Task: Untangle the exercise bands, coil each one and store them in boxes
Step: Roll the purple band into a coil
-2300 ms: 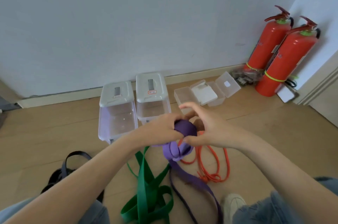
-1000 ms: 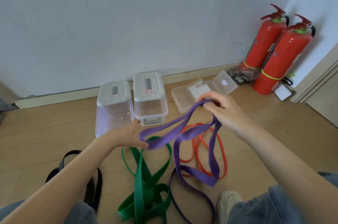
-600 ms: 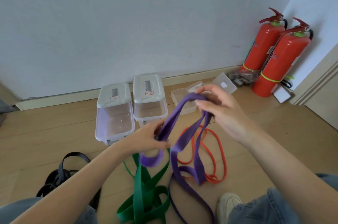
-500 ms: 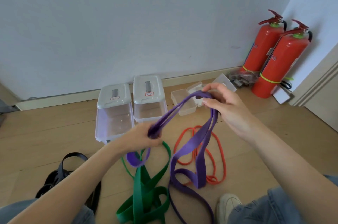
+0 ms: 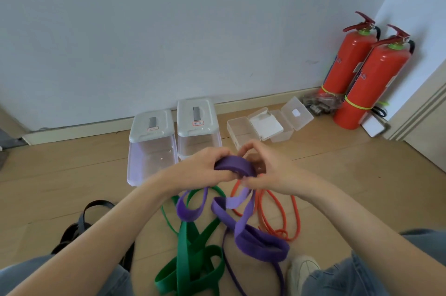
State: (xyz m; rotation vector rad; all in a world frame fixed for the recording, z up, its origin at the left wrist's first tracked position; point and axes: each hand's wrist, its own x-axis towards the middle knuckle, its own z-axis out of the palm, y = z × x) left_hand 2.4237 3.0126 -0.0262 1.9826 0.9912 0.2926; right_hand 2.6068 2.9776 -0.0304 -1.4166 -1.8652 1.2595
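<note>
Both my hands grip the purple band (image 5: 234,166): left hand (image 5: 205,170) curled round the coiled part, right hand (image 5: 270,172) pinching it beside. Rest of it hangs to the floor (image 5: 362,175), between green band (image 5: 190,254) and orange band (image 5: 277,213). Boxes (image 5: 173,138) stand behind.

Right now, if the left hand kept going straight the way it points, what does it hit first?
The left hand points right, gripping the purple band. Going straight on, it would most likely meet the right hand, which holds the same coil from the other side. Depth is unclear, so it could pass just behind.
</note>
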